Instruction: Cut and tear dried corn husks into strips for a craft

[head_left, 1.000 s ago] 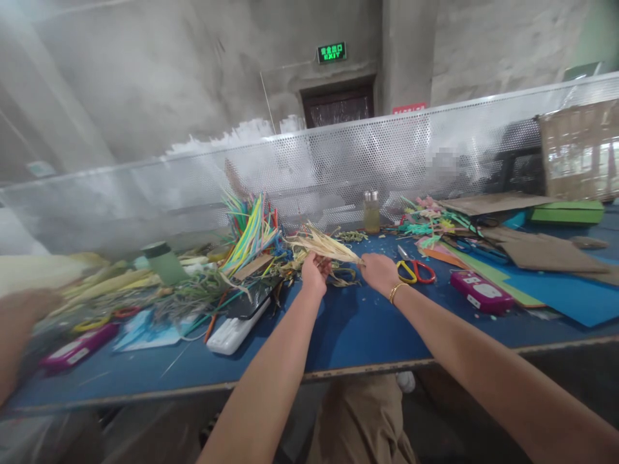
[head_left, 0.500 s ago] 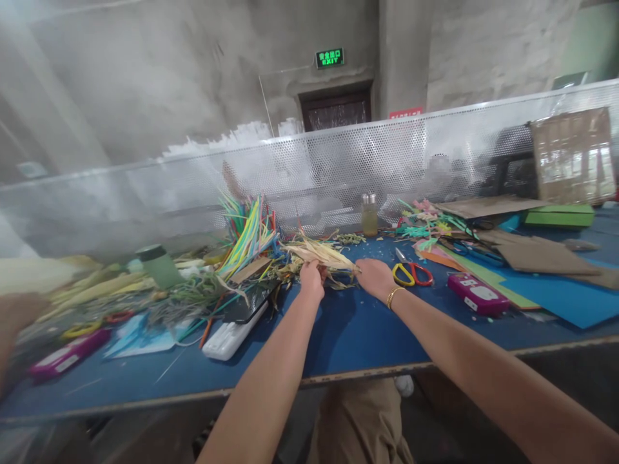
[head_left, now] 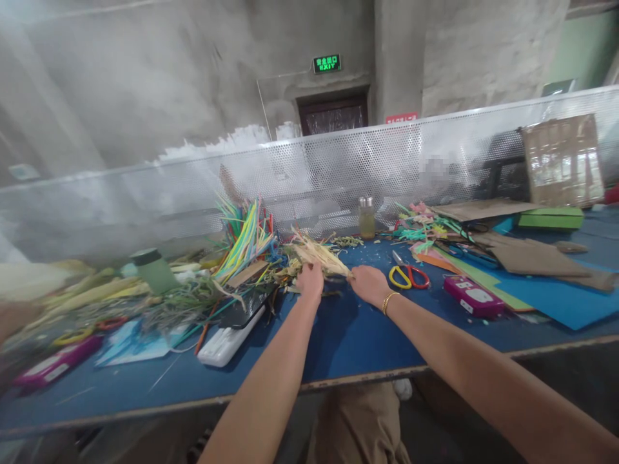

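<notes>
A fanned bundle of pale, dry corn husks [head_left: 323, 254] lies over the blue table, its narrow end pointing right. My right hand [head_left: 370, 285], with a gold bracelet at the wrist, pinches that narrow end. At the left part of the bundle, my left hand [head_left: 311, 280] has its fingers curled on the husks; the fingertips are partly hidden. Just right of my right hand lie scissors [head_left: 409, 276] with one yellow and one red handle. Dried plant scraps [head_left: 290, 267] are heaped behind and left of my left hand.
Colourful pipe cleaners [head_left: 246, 241] stand at the back left, near a green-lidded bottle [head_left: 153, 270]. A black phone [head_left: 246, 310] rests on a white device [head_left: 227, 345]. Rightward are a magenta box [head_left: 472, 296], blue paper [head_left: 546, 296] and cardboard [head_left: 536, 261]. A co-worker's blurred hand [head_left: 17, 319] shows far left.
The husks have tilted, their narrow end dropping a little toward me with my right hand. My left hand has shifted slightly left. The whole view has moved a little.
</notes>
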### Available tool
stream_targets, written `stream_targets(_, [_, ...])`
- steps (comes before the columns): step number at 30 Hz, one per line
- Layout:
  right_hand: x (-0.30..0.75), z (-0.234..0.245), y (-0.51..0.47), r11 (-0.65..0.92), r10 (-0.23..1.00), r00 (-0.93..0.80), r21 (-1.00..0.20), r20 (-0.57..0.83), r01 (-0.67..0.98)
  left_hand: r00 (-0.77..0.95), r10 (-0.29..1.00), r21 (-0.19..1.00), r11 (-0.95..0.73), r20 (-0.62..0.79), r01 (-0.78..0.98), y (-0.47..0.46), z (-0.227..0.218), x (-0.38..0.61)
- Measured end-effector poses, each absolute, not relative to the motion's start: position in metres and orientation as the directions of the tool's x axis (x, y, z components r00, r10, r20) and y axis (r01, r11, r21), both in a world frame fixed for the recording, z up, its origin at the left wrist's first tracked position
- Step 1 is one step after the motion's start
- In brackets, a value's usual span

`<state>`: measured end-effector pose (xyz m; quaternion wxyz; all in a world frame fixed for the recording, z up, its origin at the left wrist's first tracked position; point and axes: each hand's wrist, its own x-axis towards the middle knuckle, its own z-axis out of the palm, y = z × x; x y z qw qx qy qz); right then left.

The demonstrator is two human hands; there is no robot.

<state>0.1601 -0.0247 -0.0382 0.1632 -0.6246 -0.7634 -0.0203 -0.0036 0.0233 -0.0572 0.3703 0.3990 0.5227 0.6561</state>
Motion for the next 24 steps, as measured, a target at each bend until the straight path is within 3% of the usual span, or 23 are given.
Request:
stream_targets(3, [0.163,-0.039,-0.021,0.162,0.958,-0.099,-0.223,0.268,0.961,-0.342,0.899,0.945,-0.187,0.275,0.268,0.014,-0.059,0.001])
stream_targets(7, [0.168,-0.038,-0.015,0.115,0.958,-0.039,-0.256,0.283,0.960,0.027,0.902,0.758,-0.379,0.432,0.530,0.009,-0.064,0.004])
stream_targets(10, [0.174,-0.036,-0.012,0.076,0.954,0.012,-0.282,0.299,0.956,0.293,0.806,0.630,-0.587,0.514,0.508,0.005,-0.063,0.006])
stream_targets(13, [0.178,-0.035,-0.010,0.056,0.945,0.046,-0.300,0.323,0.952,0.433,0.735,0.608,-0.676,0.521,0.416,-0.002,-0.061,0.015])
stream_targets(16, [0.181,-0.034,-0.007,0.042,0.946,0.062,-0.307,0.319,0.951,0.571,0.716,0.600,-0.677,0.402,0.427,-0.012,-0.059,0.028])
stream_targets(18, [0.182,-0.035,-0.004,0.032,0.950,0.068,-0.309,0.306,0.950,0.670,0.673,0.512,-0.714,0.315,0.477,-0.019,-0.057,0.036])
stream_targets(21, [0.186,-0.036,0.001,0.034,0.951,0.066,-0.312,0.303,0.949,0.690,0.662,0.332,-0.747,0.293,0.575,-0.028,-0.052,0.041])
stream_targets(24, [0.190,-0.038,0.005,0.044,0.947,0.059,-0.311,0.315,0.950,0.572,0.729,0.236,-0.672,0.376,0.702,-0.035,-0.037,0.040])
